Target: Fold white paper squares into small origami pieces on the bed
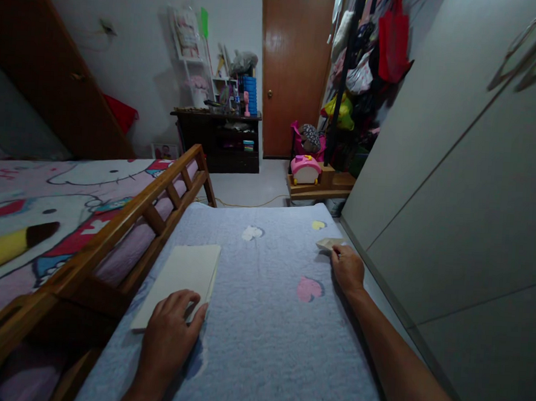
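Note:
My left hand [170, 334] lies on the near end of a cream rectangular pad or thin book [179, 277], which rests flat on a pale blue fleece blanket [259, 339]. Its fingers curl over the top, with the thumb near the right edge. My right hand [348, 269] is at the blanket's far right edge. Its fingertips pinch a small folded beige paper [329, 243], which sticks out to the left of the hand. The paper's exact shape is partly hidden by my fingers.
A wooden bed rail [158, 218] runs along the blanket's left side, with a cartoon-print bed [58, 212] beyond it. Grey wardrobe doors [455, 175] stand on the right. Farther off are a dark cabinet [221, 140], a pink toy [305, 169] and hanging bags [393, 39].

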`<state>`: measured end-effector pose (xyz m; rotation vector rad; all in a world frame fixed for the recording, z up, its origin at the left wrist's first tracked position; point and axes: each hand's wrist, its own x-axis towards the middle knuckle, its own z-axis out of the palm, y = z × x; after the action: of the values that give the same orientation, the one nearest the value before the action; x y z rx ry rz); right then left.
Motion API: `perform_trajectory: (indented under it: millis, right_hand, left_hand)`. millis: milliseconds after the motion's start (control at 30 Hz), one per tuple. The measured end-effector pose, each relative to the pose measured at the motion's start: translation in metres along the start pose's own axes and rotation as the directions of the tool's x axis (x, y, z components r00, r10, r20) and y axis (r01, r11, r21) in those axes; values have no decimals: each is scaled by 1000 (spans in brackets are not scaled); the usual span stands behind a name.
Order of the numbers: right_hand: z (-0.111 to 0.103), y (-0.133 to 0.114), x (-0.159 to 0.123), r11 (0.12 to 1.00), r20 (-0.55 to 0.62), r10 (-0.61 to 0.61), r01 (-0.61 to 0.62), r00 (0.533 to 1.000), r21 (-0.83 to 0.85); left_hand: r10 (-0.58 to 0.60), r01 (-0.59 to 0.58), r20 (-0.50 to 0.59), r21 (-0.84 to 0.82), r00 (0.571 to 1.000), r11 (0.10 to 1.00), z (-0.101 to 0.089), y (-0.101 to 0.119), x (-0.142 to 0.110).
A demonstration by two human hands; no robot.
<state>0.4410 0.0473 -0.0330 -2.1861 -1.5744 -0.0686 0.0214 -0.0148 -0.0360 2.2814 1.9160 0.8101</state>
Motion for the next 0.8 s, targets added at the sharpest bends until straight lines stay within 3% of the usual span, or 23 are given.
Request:
perform_trajectory:
  millis: [200, 467, 800]
  right_hand:
    - [1, 5, -6, 1000, -6, 22, -22, 1000, 3]
    - [-2, 7, -9, 998, -18, 39, -38, 999, 50]
    - [-26, -11, -29, 989, 82, 19, -31, 996, 145]
  left_hand:
    - [-25, 25, 4, 21, 1000, 999, 2, 0, 0]
    - [-86, 77, 210, 51, 974, 996, -17, 6, 9]
    - [-126, 79, 291, 167, 948, 983, -29, 17, 11]
